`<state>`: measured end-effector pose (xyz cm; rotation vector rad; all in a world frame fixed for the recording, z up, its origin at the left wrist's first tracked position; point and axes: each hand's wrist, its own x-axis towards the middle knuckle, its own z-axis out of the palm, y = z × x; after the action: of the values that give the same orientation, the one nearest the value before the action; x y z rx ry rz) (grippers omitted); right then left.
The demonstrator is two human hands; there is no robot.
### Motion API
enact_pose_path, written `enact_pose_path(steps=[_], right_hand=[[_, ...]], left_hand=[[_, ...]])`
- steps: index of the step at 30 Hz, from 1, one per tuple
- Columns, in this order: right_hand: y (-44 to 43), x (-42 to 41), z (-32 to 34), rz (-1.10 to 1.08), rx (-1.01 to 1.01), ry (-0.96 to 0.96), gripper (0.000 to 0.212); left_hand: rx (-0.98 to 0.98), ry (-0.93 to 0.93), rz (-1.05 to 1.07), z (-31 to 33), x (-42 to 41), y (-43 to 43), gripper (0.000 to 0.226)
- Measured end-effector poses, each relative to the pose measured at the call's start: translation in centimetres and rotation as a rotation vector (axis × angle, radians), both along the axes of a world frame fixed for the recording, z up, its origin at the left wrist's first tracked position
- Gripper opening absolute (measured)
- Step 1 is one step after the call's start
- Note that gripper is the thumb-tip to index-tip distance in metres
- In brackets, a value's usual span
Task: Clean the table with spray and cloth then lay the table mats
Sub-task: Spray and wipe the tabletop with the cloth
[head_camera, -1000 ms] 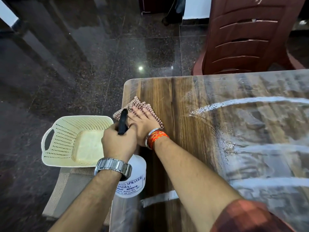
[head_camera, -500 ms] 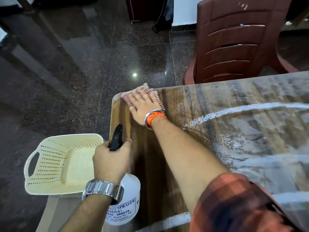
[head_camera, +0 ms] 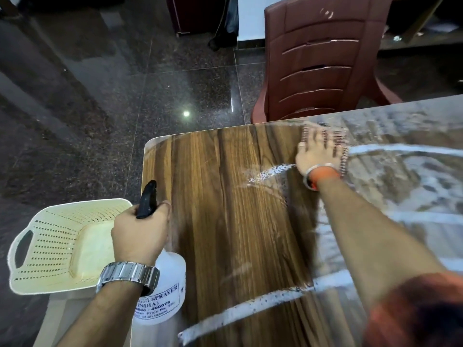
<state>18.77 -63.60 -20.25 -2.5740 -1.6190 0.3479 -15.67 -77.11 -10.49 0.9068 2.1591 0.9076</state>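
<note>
two hands in view. left hand [head_camera: 140, 236] curled round the neck of the white spray bottle [head_camera: 164, 296], black trigger head sticking up past the knuckles. bottle body sits under the wrist, at the near left edge of the worktop [head_camera: 225, 209]; cannot tell whether it rests on it. metal watch [head_camera: 127, 276] on that wrist.

right hand [head_camera: 317, 154] flat, fingers spread, pressing the checked cloth [head_camera: 344, 160] onto the worktop close to its far edge. cloth shows beyond the fingertips and right of the palm, blurred. orange band [head_camera: 324, 175] on that wrist. droplet streak just left of the right wrist.

cream perforated basket [head_camera: 62, 244] just left of the left hand, off the worktop. brown plastic chair [head_camera: 318, 66] beyond the right hand.
</note>
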Motion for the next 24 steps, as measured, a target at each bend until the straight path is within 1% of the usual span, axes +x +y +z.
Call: enact_pose_path(steps=[2,5,7,8,9,11,13,15,16,18,20,21,22,24], right_hand=[[-1.7,-5.0,0.2,0.186,0.036,-0.025,0.059],[-7.0,-13.5,0.5,0.599,0.101,-0.036,0.062],[-10.5,-16.3,0.7,0.781,0.093,0.003,0.059],[-11.6,-16.1,0.7,0.823,0.083,0.015,0.057],[-12.0,-15.0,0.7,0.833,0.089,0.014,0.056],[-11.9,-11.0,0.5,0.739,0.108,-0.023,0.058],[-11.7,-5.8,0.0,0.493,0.093,-0.058,0.066],[-12.5,-0.7,-0.5,0.235,0.076,-0.064,0.065],[-13.1,0.9,-0.6,0.136,0.049,-0.056,0.062],[-13.9,1.6,-0.5,0.028,-0.012,-0.02,0.057],[-15.0,-1.4,-0.4,0.019,0.011,-0.001,0.058],[-15.8,-3.9,-0.2,0.071,0.033,-0.005,0.059],[-16.9,-6.5,0.1,0.151,0.054,-0.012,0.061],[-20.4,-12.5,0.5,0.389,0.088,-0.019,0.063]], left_hand=[[0.0,0.013,-0.005,-0.1,0.0,-0.2,0.036],[-0.01,0.006,0.002,-0.1,0.6,-0.4,0.03],[-0.009,0.011,-0.005,0.0,1.1,-0.6,0.026],[-0.007,0.016,-0.015,0.1,1.4,-0.8,0.025],[-0.006,0.016,-0.029,0.2,1.7,-1.0,0.024],[-0.014,0.012,-0.051,0.4,2.3,-1.7,0.025],[-0.025,0.004,-0.062,0.6,2.8,-2.5,0.032],[-0.034,-0.007,-0.072,1.0,3.1,-3.6,0.032],[-0.04,-0.014,-0.079,1.2,3.2,-4.3,0.03],[-0.059,-0.021,-0.085,1.3,3.4,-5.6,0.029],[-0.066,-0.031,-0.083,1.5,3.4,-7.3,0.033],[-0.07,-0.033,-0.082,1.6,3.2,-8.1,0.033],[-0.076,-0.035,-0.088,1.6,3.0,-8.8,0.033],[-0.087,-0.048,-0.094,2.0,2.4,-9.9,0.031]])
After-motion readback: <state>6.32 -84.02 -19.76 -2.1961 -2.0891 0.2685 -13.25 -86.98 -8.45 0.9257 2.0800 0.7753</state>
